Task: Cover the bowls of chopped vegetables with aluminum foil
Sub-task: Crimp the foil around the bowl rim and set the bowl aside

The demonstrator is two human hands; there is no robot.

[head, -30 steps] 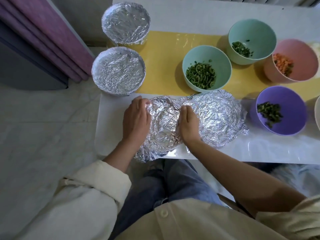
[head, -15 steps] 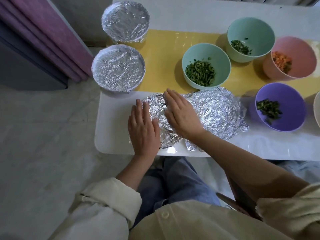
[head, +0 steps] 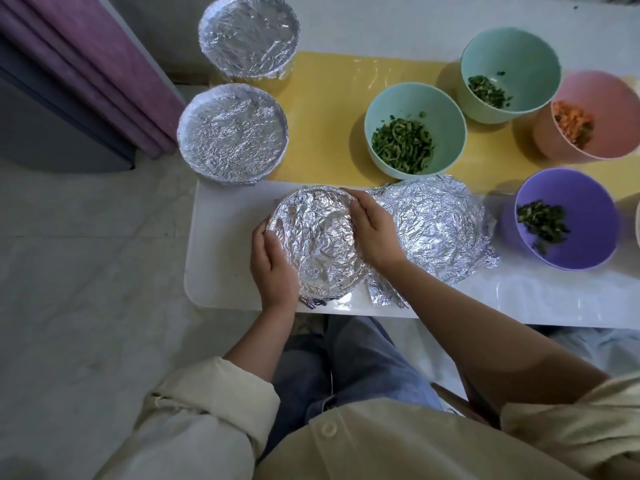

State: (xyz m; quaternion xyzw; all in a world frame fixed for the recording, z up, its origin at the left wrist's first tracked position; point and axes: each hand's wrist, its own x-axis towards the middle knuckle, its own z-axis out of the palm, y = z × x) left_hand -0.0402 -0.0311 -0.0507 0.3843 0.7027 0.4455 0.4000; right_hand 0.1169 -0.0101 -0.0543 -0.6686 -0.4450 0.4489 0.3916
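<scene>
**A:** Fingers, first entry?

**B:** Fingers [head: 266,237] of the left hand [head: 273,268]: curled round the near-left rim of the wrapped bowl [head: 317,244]. Right hand [head: 374,233]: cupped over its far-right rim. Both grip the bowl through its foil.

**A:** Location of that bowl?

**B:** Near edge of the white table [head: 221,237], between the two hands. Just beside it on the right lies a loose foil sheet [head: 440,230], crumpled and dome-shaped.

**A:** Other stock?

**B:** Two covered bowls, one at the far left corner [head: 247,36] and one nearer [head: 232,133]. Four are uncovered: a mint bowl [head: 415,129] and a second mint bowl [head: 510,74] on the yellow mat [head: 329,116], both with green pieces, a pink bowl [head: 595,112] with orange pieces, and a purple bowl [head: 568,220] with green pieces.

**A:** Handling notes?

**B:** The foil looks thin and light. It probably creases at a touch, keeps whatever shape it is pressed into, and tears if dragged hard. The bowl underneath seems rigid and little loaded. I would hold it at the rim on opposite sides, pressing the overhang down against the outer wall. The flat top is best left alone, since a push there would likely dent it.
</scene>
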